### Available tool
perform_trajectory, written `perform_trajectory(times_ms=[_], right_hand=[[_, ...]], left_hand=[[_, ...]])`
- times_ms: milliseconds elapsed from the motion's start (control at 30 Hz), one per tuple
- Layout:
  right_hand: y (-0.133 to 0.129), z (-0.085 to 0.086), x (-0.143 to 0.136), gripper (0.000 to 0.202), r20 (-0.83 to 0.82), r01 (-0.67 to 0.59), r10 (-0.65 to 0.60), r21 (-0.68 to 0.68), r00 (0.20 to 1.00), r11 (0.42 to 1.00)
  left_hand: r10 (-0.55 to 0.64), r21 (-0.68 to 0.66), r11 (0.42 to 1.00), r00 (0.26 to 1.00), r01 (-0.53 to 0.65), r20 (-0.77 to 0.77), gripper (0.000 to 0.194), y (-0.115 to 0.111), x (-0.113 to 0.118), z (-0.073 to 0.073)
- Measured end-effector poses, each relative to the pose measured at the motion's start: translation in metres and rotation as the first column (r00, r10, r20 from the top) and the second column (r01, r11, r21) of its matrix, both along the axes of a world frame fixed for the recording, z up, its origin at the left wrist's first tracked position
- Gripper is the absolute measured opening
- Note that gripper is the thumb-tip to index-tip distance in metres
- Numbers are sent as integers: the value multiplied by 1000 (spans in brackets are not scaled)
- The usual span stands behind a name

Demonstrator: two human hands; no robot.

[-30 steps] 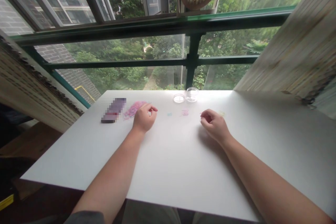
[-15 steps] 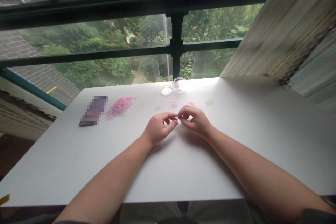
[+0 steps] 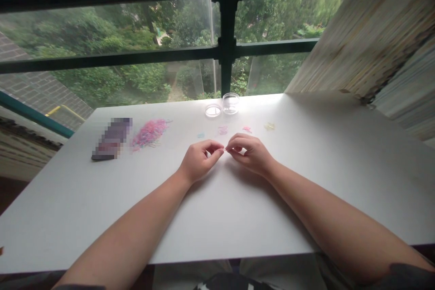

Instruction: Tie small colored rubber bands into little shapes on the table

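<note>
Over the middle of the white table (image 3: 204, 217), my left hand (image 3: 201, 159) and my right hand (image 3: 250, 154) meet fingertip to fingertip. Each is closed in a pinch. A tiny pale bit shows between the fingertips, too small to name. Just beyond the hands lie small groups of thin coloured pieces: a light blue group (image 3: 200, 135), a lilac group (image 3: 222, 130), a pink group (image 3: 247, 129) and a yellow group (image 3: 269, 126). To the left is a loose heap of thin pink, purple and blue pieces (image 3: 149, 134).
A clear round container (image 3: 231, 104) stands at the table's back edge, with a clear round lid (image 3: 213, 111) beside it. A dark, pixelated flat object (image 3: 112, 139) lies at the left. Behind the table are a green window frame (image 3: 227, 27) and, at right, a curtain (image 3: 340, 45).
My view has tilted slightly down and shifted. The left hand's thumb and index finger have drawn together into a tighter pinch, while the right hand keeps its pinch. The table pieces have not moved.
</note>
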State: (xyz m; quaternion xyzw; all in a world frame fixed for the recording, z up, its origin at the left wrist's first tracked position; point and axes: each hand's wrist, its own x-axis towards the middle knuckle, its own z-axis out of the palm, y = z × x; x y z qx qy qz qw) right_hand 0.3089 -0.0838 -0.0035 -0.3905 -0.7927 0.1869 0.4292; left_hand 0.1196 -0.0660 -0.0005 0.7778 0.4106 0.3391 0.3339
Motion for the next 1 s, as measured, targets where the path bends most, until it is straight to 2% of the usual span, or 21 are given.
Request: perform_trajectory(times_ms=[267, 400, 700, 1000], right_hand=[[0, 0, 1, 12, 60, -18, 18, 9, 998, 1000], [0, 0, 1, 12, 83, -27, 27, 8, 996, 1000], [-4, 3, 1, 11, 93, -4, 14, -109, 996, 994], [-3, 2, 2, 7, 90, -6, 20, -150, 996, 989]], left_hand=[[-66, 10, 998, 998, 66, 8, 20, -1, 0, 0], [-63, 22, 998, 998, 63, 6, 17, -1, 0, 1], [-44, 41, 998, 999, 43, 23, 15, -3, 1, 2], [-50, 26, 998, 999, 51, -5, 15, -4, 1, 4]])
